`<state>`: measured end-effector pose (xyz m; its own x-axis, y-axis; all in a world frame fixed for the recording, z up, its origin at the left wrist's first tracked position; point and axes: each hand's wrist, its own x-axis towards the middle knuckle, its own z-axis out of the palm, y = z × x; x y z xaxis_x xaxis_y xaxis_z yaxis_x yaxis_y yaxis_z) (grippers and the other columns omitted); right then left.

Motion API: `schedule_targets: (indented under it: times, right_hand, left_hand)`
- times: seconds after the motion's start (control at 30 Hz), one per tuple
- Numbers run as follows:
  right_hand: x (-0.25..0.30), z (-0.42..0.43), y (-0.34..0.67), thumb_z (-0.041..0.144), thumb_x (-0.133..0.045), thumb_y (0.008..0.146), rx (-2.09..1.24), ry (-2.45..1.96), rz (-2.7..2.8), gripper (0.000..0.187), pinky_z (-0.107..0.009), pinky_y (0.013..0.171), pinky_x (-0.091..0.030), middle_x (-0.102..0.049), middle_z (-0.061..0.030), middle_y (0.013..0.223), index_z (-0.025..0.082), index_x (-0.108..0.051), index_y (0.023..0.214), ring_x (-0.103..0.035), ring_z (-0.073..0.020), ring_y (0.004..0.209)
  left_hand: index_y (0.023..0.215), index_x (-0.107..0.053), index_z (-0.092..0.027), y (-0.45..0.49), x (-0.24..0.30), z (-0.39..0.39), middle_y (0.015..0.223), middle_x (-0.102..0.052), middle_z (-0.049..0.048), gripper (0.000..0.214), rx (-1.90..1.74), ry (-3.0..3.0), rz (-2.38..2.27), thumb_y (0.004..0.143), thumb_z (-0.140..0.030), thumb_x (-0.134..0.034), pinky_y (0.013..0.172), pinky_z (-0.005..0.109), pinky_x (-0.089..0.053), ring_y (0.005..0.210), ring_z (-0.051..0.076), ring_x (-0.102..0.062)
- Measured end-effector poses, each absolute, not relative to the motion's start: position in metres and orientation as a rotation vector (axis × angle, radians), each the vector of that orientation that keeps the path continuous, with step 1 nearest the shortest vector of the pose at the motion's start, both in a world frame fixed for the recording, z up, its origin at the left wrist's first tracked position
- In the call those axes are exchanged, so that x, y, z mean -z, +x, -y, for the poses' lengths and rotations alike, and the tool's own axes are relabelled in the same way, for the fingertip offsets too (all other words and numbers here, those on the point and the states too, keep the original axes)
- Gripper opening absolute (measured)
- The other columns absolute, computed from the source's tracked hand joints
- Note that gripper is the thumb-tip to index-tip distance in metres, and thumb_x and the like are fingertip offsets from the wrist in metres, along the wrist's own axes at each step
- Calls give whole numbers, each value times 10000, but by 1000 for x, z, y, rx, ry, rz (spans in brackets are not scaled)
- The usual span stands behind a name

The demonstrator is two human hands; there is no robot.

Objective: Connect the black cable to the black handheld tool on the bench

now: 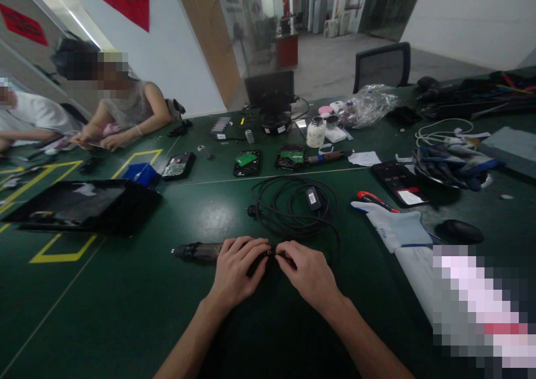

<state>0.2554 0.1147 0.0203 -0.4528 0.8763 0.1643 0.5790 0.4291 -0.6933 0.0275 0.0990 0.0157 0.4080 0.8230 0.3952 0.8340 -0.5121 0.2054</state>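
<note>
A dark pen-shaped electric tool (196, 251) lies on the green table (125, 301) just in front of me, its tip pointing left. My left hand (238, 270) is closed over the tool's rear end. My right hand (307, 273) pinches the plug end of the black cable (293, 206) right beside it, where the two hands meet. The cable runs from my fingers into a loose coil with a small black adapter on it, just beyond my hands.
A black tray (84, 206) and a blue bin (140, 173) sit at left. Opened hard drives (248, 162), a white jar (316, 132), a phone (400, 185), work gloves (393, 225) and a black mouse (458, 231) lie around. Two people work at the far left.
</note>
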Motion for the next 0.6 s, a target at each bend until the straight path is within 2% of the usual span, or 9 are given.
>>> schedule_targets:
  times: [0.13,0.3,0.43,0.6]
  right_hand:
    - [-22,-115,256,224,-565,1047,-781,-1225,2182,145,-282,782,-516,-739,-20,1053,277,-676,1125,-712,-182,917]
    - [-22,-115,255,232,-551,1059,-784,-1233,2188,140,-292,788,-509,-737,-22,1061,272,-665,1131,-711,-188,923]
    - [-21,-114,255,229,-562,1056,-788,-1230,2180,132,-292,793,-507,-739,-20,1072,276,-664,1126,-711,-189,930]
    - [-22,-114,255,222,-567,1053,-782,-1233,2178,135,-287,795,-505,-739,-19,1058,275,-669,1123,-709,-187,927]
  left_hand:
    - [1159,-713,-278,28,-16,-99,1209,-783,11,152,728,-2567,1574,1019,-277,-656,917,437,-471,1120,252,-690]
    - [1235,-696,-291,28,-16,-99,1285,-760,15,229,699,-2626,1545,1011,-270,-655,937,445,-463,1165,268,-672]
    - [1146,-707,-270,28,-15,-99,1222,-780,21,135,733,-2565,1586,1022,-281,-654,918,435,-464,1119,258,-688]
    - [1243,-692,-288,27,-15,-99,1309,-751,17,240,711,-2630,1551,1006,-265,-659,944,446,-460,1172,269,-666]
